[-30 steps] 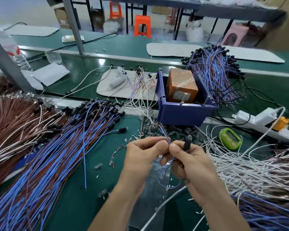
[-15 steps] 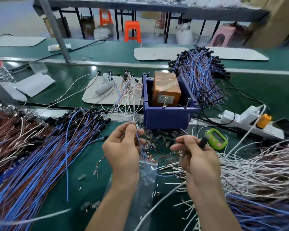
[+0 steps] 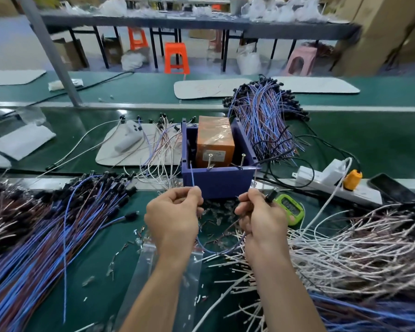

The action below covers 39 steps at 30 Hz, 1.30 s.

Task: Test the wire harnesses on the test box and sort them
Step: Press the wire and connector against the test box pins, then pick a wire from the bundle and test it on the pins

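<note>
A blue test box (image 3: 217, 183) with an orange block (image 3: 215, 142) inside and metal pins on its front rim stands at the table's middle. My left hand (image 3: 174, 218) pinches the blue wire (image 3: 192, 174) of a harness, whose end rises to the box's left front rim. My right hand (image 3: 259, 218) grips the same harness's other end, with its black connector (image 3: 270, 196) sticking up by the thumb. The wire loops down between both hands.
Piles of blue and brown harnesses (image 3: 46, 226) lie left, another bundle (image 3: 264, 116) behind the box, white wires (image 3: 345, 248) right. A green counter (image 3: 289, 208), a white power strip (image 3: 336, 182), a phone (image 3: 393, 188), loose terminals and a plastic bag (image 3: 153, 271) lie about.
My hands have moved apart and forward toward the box, stretching the harness out. The blue wire end now reaches up to the box's front rim.
</note>
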### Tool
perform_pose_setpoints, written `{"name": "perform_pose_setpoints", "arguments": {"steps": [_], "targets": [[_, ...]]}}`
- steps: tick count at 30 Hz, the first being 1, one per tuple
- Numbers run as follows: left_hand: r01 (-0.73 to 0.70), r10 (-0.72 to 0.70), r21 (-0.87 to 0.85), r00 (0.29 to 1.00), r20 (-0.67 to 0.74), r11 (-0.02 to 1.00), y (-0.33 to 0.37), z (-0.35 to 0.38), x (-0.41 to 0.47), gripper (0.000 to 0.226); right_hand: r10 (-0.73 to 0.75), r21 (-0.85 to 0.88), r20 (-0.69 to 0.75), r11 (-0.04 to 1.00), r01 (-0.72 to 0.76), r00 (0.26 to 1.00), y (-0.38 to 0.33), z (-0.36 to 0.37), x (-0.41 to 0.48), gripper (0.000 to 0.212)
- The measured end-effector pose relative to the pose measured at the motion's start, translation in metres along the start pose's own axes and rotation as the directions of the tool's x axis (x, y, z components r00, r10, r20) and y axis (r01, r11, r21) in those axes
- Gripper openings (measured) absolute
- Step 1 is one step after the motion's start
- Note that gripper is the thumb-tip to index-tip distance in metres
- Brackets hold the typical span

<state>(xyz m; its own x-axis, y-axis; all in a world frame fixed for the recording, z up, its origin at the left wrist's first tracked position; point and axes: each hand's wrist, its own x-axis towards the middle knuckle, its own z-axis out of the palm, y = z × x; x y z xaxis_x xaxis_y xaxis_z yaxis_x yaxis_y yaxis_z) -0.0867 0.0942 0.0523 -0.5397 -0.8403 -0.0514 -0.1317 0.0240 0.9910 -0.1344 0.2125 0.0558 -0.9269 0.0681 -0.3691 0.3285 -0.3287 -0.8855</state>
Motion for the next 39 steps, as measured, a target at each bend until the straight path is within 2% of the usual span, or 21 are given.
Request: {"name": "perform_pose_setpoints", "arguments": {"steps": [11, 22, 39], "targets": [[-0.072, 0.072, 0.111, 0.997, 0.003, 0.991, 0.007, 0.016, 0.002, 0.022, 0.005, -0.014, 0.048, 1.0, -0.004, 0.999, -0.003, -0.003, 0.012, 0.035], [-0.082, 0.079, 0.113, 0.996, 0.028, 0.99, 0.006, 0.018, 0.001, 0.019, -0.009, -0.007, 0.074, 1.0, 0.01, 0.997, -0.003, -0.005, 0.013, 0.035], [-0.111, 0.104, 0.112, 0.992, 0.072, 0.988, 0.004, 0.015, 0.004, 0.013, -0.053, -0.15, 0.161, 0.986, 0.078, 0.985, -0.002, 0.002, 0.019, 0.035]]}}
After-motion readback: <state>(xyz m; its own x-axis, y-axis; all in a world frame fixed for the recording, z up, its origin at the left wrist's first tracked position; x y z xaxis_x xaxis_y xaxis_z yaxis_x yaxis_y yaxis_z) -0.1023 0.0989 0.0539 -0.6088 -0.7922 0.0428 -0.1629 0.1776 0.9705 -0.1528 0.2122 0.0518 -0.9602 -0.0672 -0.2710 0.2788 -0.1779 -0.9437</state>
